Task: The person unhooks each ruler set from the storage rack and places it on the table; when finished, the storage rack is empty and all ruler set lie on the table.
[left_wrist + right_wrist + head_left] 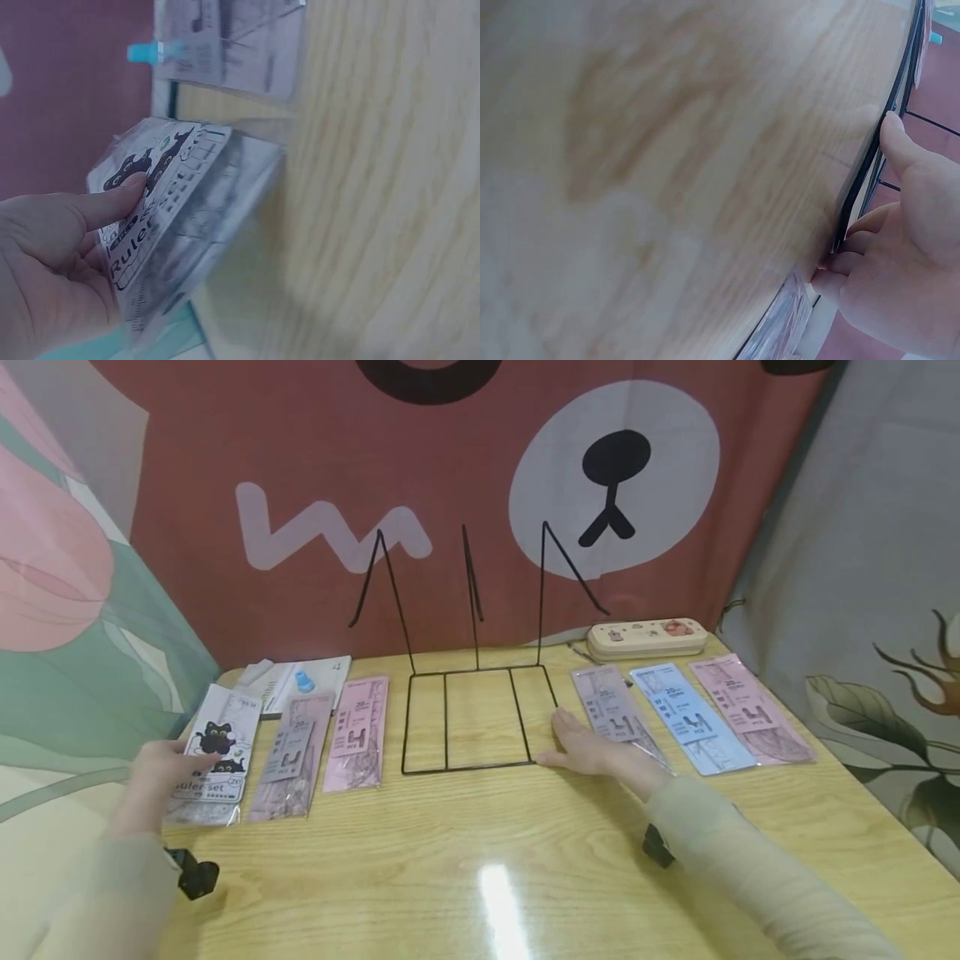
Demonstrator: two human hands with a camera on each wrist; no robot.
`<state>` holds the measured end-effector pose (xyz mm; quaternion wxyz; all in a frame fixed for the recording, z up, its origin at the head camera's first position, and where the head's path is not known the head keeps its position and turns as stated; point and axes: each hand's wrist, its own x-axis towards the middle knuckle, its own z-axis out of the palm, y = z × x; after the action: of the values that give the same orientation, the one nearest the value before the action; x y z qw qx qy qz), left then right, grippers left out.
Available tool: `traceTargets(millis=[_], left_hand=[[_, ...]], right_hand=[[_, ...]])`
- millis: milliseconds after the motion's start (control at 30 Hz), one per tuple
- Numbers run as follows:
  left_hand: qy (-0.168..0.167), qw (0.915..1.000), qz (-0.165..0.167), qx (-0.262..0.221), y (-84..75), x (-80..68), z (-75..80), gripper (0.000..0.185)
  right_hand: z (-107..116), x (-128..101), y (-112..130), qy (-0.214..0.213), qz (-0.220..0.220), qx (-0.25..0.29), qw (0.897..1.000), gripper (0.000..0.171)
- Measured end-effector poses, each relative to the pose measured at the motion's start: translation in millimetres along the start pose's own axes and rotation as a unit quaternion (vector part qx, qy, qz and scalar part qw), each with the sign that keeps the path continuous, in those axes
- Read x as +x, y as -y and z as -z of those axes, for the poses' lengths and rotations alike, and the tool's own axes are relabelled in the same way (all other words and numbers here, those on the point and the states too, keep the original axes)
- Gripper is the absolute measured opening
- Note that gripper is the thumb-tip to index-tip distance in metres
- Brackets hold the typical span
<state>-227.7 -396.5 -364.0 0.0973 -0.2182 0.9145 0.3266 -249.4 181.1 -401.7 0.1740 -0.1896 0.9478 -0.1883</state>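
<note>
My left hand (174, 762) pinches a clear ruler-set packet (219, 745) printed with black cats, at the table's left edge. In the left wrist view the thumb (112, 199) lies on top of the packet (184, 199) and the packet is tilted up off the wood. A black wire rack (446, 722) with three tall dividers stands at the middle of the table. My right hand (579, 741) rests flat on the table at the rack's front right corner. In the right wrist view its thumb (896, 142) touches the rack's base wire (861, 184).
A grey packet (291, 760) and a pink packet (358, 735) lie right of the ruler set, with a white booklet (300, 681) behind. Grey (611, 706), blue (690, 718) and pink (750, 710) packets lie right of the rack. A cream pencil case (648, 637) sits at the back.
</note>
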Motion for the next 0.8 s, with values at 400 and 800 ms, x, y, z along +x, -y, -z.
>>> traceTargets(millis=[400, 800], left_hand=[[-0.070, 0.9970, 0.006, 0.031, -0.9, -0.7, -23.2, 0.066], [-0.104, 0.9823, -0.129, 0.087, -43.6, -7.8, -43.8, 0.072]], right_hand=[[0.0, 3.7, 0.2, -0.001, 0.002, 0.004, 1.000, 0.090], [-3.7, 3.6, -4.0, -0.010, 0.004, 0.004, 1.000, 0.089]])
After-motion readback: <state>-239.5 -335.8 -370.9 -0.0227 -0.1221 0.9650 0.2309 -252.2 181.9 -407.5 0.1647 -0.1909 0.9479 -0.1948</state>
